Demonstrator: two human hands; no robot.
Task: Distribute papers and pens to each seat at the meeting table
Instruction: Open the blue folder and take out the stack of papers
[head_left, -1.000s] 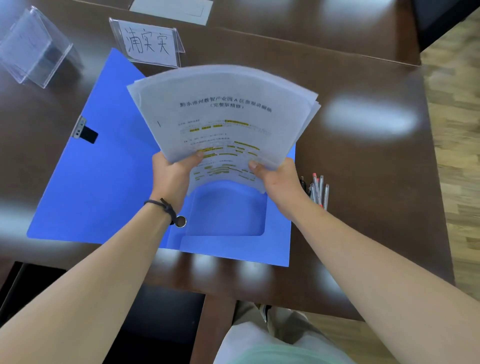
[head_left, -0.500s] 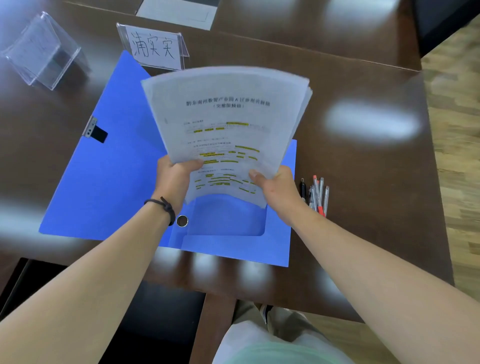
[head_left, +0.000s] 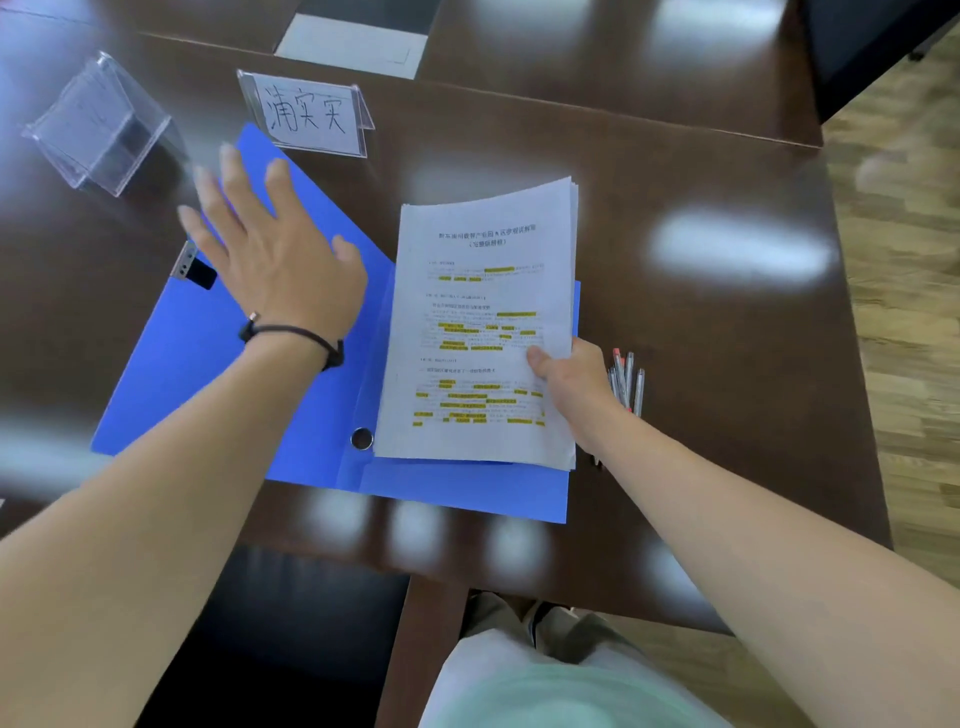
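Dark brown table (head_left: 701, 364): open blue folder (head_left: 197, 364), pens (head_left: 628, 382), two clear name stands (head_left: 311, 114), white sheet (head_left: 353, 44).

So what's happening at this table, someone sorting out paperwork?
A person stands at a dark meeting table. Their right hand grips a stack of highlighted papers lying over the right half of an open blue folder. Their left hand is spread open over the folder's left flap. A bunch of pens lies beside the right hand, and a handwritten name card stands behind.

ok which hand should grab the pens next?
Right, probably. The pens lie just beside the right hand, though it holds the paper stack. The left hand is spread over the blue folder, farther off.
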